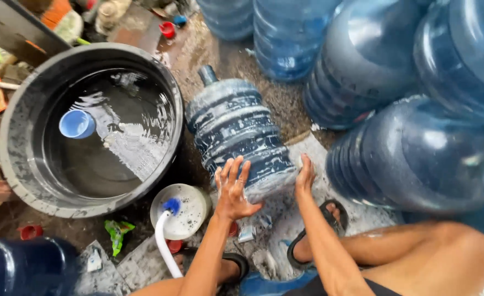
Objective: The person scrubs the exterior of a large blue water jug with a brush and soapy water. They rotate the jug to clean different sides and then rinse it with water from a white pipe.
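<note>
A large blue ribbed water jug (236, 129) lies on its side on the wet ground, its neck pointing away from me. My left hand (232, 189) presses flat with spread fingers against the jug's near bottom end on the left. Against the right side of that same end rests my right hand (306, 176), fingers together. Both hands touch the jug without wrapping around it. My knees and sandalled feet frame the lower part of the view.
A big black tub (17, 131) of water with a floating blue cup (77, 124) stands at left. A white bowl (195, 205) holds a blue-tipped brush with a white handle. Several large blue jugs (417, 153) pile up at right and behind. Small red caps (167, 28) lie about.
</note>
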